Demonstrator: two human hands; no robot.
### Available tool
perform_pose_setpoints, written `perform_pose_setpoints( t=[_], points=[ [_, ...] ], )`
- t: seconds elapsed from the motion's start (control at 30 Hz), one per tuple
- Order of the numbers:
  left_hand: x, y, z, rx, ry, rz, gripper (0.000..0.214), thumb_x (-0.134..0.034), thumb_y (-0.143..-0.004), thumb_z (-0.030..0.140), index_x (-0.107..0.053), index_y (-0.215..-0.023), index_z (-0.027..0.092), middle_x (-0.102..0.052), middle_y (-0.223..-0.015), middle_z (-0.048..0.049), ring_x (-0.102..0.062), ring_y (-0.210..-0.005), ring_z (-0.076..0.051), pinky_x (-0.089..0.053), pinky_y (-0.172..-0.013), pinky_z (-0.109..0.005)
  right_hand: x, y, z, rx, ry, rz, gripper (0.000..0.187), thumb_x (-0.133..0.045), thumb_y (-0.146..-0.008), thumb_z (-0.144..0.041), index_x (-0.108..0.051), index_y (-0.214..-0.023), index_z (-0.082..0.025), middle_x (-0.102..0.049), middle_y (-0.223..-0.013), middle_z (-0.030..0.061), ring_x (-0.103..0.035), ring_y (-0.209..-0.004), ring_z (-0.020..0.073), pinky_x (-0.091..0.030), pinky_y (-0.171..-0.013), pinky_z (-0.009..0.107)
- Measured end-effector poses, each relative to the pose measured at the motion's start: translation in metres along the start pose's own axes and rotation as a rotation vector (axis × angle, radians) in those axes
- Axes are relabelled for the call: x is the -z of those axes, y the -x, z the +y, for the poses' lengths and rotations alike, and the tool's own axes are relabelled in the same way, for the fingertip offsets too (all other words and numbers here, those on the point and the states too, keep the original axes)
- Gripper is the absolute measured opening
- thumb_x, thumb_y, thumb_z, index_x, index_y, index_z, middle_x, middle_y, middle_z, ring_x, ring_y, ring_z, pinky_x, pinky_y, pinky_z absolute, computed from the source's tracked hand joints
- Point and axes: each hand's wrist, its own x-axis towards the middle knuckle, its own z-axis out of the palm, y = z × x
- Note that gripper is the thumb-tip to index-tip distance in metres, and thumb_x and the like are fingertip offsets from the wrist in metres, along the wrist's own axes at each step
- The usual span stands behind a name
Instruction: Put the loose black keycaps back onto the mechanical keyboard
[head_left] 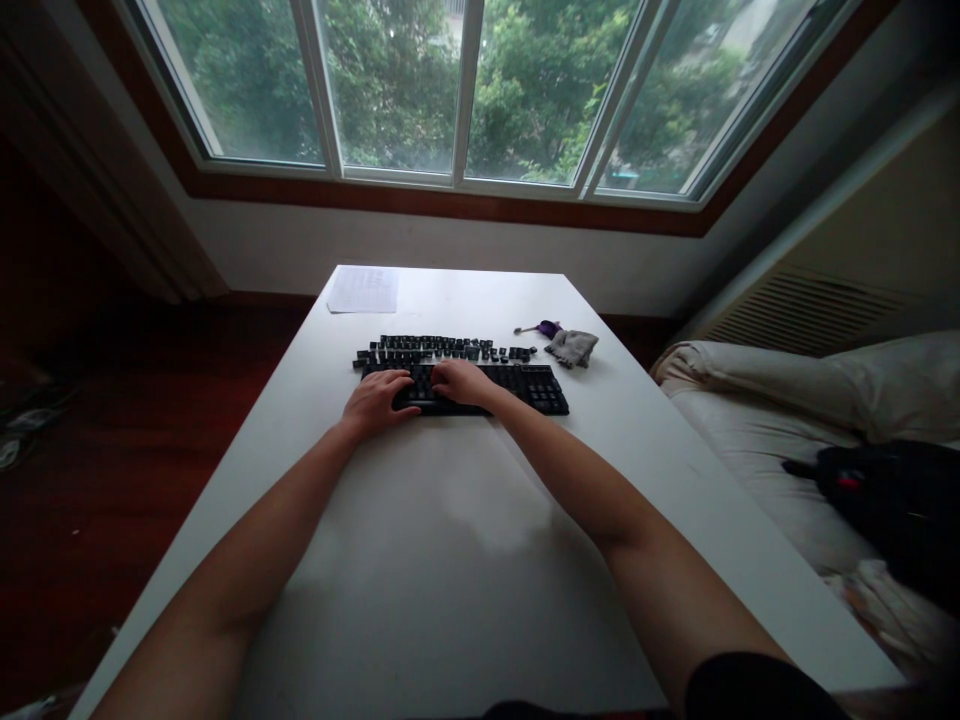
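Seen from my remote post, a black keyboard (536, 388) lies on a white table (450, 530), within easy reach of both hands. The left hand (375, 397) spreads over its left end, apparently to steady it; the right hand (461, 382) curls over the keys, though at this range I cannot tell whether its fingers pinch anything. Loose keycaps (427, 344) sit beyond in rough rows, probably to preserve their order, near a gray cloth (574, 347).
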Motion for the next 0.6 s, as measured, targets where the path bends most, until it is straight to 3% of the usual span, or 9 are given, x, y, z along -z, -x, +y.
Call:
perform_pose_setpoints(
  t=[0.27,0.47,0.6],
  points=[
    [0.0,0.0,0.001,0.0,0.003,0.004,0.055,-0.07,-0.083,0.058,-0.064,-0.127,0.026,-0.06,-0.141,-0.0088,-0.056,-0.128,-0.033,-0.042,-0.11,-0.052,0.001,-0.002,-0.002,0.032,0.025,-0.015,0.009,-0.069,-0.086,-0.024,-0.07,-0.094,-0.019,-0.071,-0.1,0.0084,-0.063,-0.093,0.0219,-0.039,-0.076,0.028],
    [0.001,-0.001,0.001,0.0,0.005,0.0,0.055,-0.07,-0.084,0.058,-0.064,-0.128,0.026,-0.06,-0.14,-0.0092,-0.056,-0.127,-0.033,-0.042,-0.11,-0.052,-0.003,0.006,-0.003,0.016,-0.012,0.042,0.012,-0.069,-0.088,-0.025,-0.069,-0.098,-0.02,-0.069,-0.105,0.0083,-0.06,-0.099,0.0214,-0.039,-0.079,0.028],
    [0.001,-0.001,0.001,-0.008,-0.003,0.002,0.054,-0.07,-0.084,0.057,-0.064,-0.128,0.025,-0.06,-0.14,-0.0095,-0.056,-0.127,-0.033,-0.042,-0.11,-0.051,-0.005,0.008,0.0,0.008,-0.126,0.106,0.017,-0.07,-0.085,-0.025,-0.068,-0.102,-0.02,-0.067,-0.098,0.0049,-0.058,-0.091,0.0177,-0.038,-0.075,0.026]
  ],
)
